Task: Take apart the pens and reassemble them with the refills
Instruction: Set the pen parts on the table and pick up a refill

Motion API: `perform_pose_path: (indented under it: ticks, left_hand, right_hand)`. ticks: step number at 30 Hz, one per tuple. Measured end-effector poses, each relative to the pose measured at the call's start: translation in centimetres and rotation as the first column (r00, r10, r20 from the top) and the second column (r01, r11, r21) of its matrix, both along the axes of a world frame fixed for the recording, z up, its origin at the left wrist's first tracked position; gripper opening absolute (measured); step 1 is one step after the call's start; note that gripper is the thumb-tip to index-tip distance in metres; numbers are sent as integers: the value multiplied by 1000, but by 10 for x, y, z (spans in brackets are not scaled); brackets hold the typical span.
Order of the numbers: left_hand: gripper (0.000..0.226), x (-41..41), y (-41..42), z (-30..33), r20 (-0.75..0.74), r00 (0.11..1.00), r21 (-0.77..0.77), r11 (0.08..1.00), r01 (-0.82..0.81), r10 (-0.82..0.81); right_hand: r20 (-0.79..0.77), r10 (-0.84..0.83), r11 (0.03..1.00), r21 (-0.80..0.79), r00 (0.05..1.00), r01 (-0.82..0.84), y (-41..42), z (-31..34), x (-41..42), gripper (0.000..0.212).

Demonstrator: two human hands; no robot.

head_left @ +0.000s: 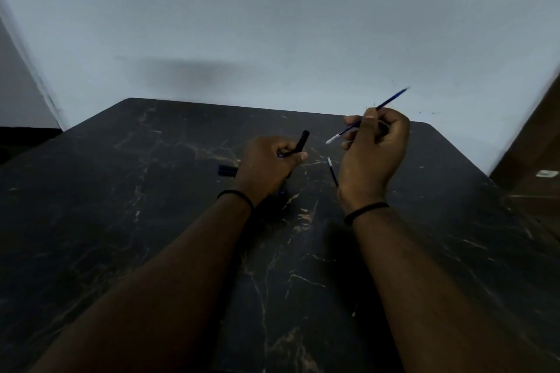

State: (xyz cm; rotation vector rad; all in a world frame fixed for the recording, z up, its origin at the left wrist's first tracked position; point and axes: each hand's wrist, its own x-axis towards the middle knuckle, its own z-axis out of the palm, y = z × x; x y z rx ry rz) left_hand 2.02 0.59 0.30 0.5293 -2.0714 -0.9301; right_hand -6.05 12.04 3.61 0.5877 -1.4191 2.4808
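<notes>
My left hand is closed around a black pen barrel whose upper end sticks out above the fist, tilted to the right. My right hand pinches a thin blue refill held slanted, its pale tip pointing down-left toward the barrel's open end, a short gap apart. A second refill lies on the dark marble table between my hands. A dark blue pen piece lies just left of my left hand.
The table's far edge meets a pale wall. A brown wooden surface stands at the right. Black bands circle both wrists.
</notes>
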Motion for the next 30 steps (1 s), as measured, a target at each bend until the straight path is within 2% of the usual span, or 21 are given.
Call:
perform_pose_path:
  ticks: [7, 11, 15, 24, 27, 30]
  left_hand:
    - [12, 3, -2, 0, -25, 999, -29, 999, -30, 29]
    - [16, 2, -2, -1, -21, 999, 19, 999, -42, 43]
    - [16, 1, 0, -1, -49, 998, 28, 999, -44, 45]
    - [6, -1, 9, 0, -92, 995, 68, 997, 35, -29]
    - [9, 0, 11, 1, -89, 996, 71, 997, 34, -28]
    - [11, -2, 10, 0, -89, 996, 76, 997, 31, -24]
  right_hand:
    - [-102, 88, 956, 287, 991, -55, -4, -12, 2, 3]
    - [-83, 91, 944, 324, 992, -60, -2, -11, -2, 3]
    - [-21, 25, 934, 357, 999, -16, 5, -9, -18, 12]
    - [26, -85, 876, 478, 996, 62, 44, -13, -61, 8]
    - [-10, -123, 817, 567, 992, 107, 52, -20, -68, 9]
    - [-82, -151, 657, 737, 985, 162, 57, -28, -70, 17]
